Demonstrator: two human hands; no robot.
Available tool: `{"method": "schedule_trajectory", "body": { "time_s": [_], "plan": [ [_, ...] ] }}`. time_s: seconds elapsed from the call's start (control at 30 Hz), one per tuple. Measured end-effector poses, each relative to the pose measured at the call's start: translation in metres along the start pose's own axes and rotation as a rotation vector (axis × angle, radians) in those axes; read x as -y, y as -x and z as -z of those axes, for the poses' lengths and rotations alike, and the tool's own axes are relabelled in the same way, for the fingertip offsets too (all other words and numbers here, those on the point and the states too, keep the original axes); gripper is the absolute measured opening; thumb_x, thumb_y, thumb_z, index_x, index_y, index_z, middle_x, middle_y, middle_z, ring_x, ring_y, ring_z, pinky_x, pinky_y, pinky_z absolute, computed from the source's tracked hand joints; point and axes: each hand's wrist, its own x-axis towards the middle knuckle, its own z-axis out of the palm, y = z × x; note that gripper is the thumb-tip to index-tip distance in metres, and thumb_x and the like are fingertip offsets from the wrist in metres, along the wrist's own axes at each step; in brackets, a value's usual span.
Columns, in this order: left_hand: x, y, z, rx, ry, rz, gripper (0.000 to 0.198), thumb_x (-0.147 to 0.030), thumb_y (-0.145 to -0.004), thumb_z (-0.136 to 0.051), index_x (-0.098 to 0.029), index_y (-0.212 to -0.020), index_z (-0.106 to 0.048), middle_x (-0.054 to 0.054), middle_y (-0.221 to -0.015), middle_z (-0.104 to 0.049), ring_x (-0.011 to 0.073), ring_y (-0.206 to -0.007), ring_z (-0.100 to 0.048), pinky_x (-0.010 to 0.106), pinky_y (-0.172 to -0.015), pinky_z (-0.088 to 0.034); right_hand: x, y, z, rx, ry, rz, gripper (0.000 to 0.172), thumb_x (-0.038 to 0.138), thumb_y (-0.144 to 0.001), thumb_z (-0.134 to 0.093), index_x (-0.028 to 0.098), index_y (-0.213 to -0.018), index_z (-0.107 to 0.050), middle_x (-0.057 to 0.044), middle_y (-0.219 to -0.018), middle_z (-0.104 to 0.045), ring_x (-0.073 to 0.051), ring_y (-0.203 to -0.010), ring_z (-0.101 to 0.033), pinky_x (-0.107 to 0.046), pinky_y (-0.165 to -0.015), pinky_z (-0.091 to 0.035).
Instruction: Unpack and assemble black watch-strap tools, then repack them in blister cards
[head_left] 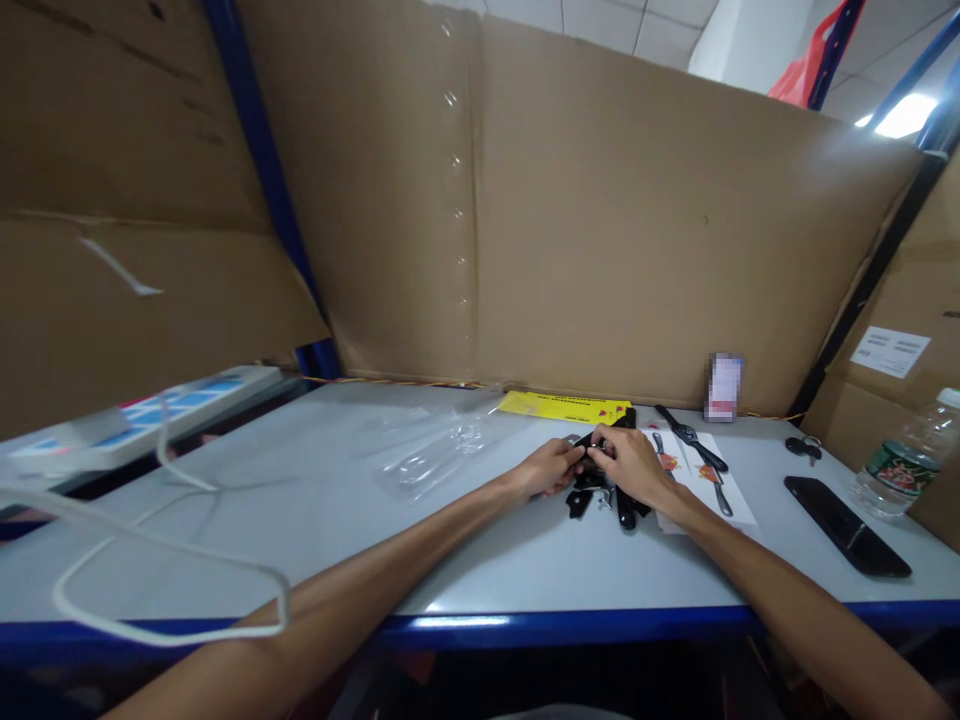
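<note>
Black part (583,441), pinched in my left hand (551,467) and right hand (628,463). Far: yellow card (551,406), black print I can't read. Right: bottle (924,432), green label (898,469), lettering too small.

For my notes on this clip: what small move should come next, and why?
Probably steady the black piece with the left hand while the right hand adjusts it: both hands' fingertips close in there, and more black parts lie just below. Finer details are too small to tell.
</note>
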Motion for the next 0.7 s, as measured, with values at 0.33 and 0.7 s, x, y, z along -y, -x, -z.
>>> {"method": "schedule_trajectory", "body": {
  "time_s": [0.33, 0.7],
  "plan": [
    [-0.0035, 0.0017, 0.0017, 0.016, 0.023, 0.019, 0.042, -0.056, -0.089, -0.048, -0.02, -0.069, -0.044, -0.01, -0.042, -0.033, 0.0055, -0.034, -0.025, 0.021, -0.037, -0.014, -0.0064, -0.0017, -0.0062, -0.045, -0.103, 0.066, 0.021, 0.005, -0.075, -0.055, 0.019, -0.086, -0.067, 0.0, -0.079, -0.061, -0.014, -0.073, -0.054, -0.023, -0.068, -0.036],
    [-0.0035, 0.0014, -0.0003, 0.008, 0.028, 0.029, 0.039, -0.05, -0.092, -0.046, -0.02, -0.067, -0.043, -0.009, -0.041, -0.032, 0.0057, -0.034, -0.024, 0.023, -0.039, -0.012, -0.0088, -0.0027, -0.0098, -0.094, -0.163, 0.075, 0.029, -0.002, -0.075, -0.053, 0.018, -0.092, -0.066, -0.002, -0.085, -0.063, -0.015, -0.075, -0.055, -0.025, -0.071, -0.04]
  ]
}}
